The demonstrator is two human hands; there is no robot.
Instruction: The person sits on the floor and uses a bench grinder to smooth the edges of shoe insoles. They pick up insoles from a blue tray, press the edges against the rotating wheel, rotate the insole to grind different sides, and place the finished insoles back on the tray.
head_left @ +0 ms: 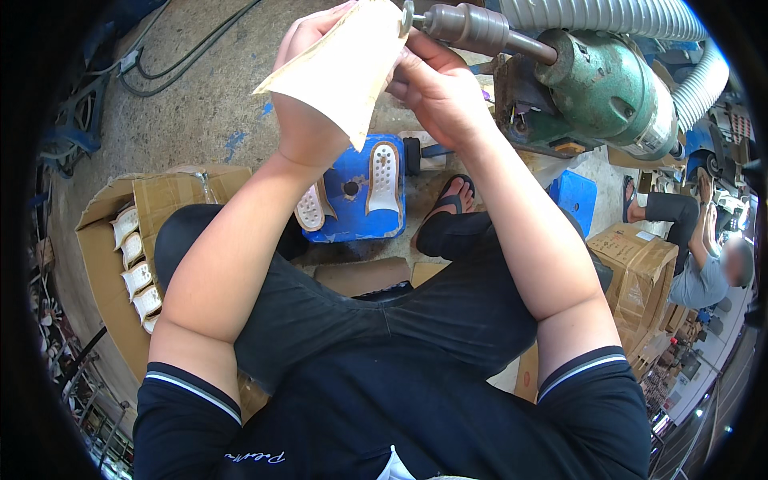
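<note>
A cream-coloured curved shell piece (pixel 342 68), smooth and with pointed corners, is held up at the top of the view. My left hand (pixel 308 120) is closed around it from behind, its fingers partly hidden by the piece. Thumb and fingers of my right hand (pixel 436 92) pinch its right edge. That edge meets the small round tip (pixel 407 16) of a spindle (pixel 472 28) on a green motor (pixel 612 92); I cannot tell whether the tip is turning. Below my hands, two white sole-shaped pieces with holes, one of them a white sole piece (pixel 385 180), lie on a blue stool (pixel 344 216).
At left, an open cardboard box (pixel 108 264) holds several white curved pieces (pixel 138 276). Grey ribbed hoses (pixel 608 16) run past the motor. Another blue stool (pixel 574 200) and a taped carton (pixel 636 264) stand at right. Farther right sits another person (pixel 696 276). Black cables (pixel 184 64) cross the floor.
</note>
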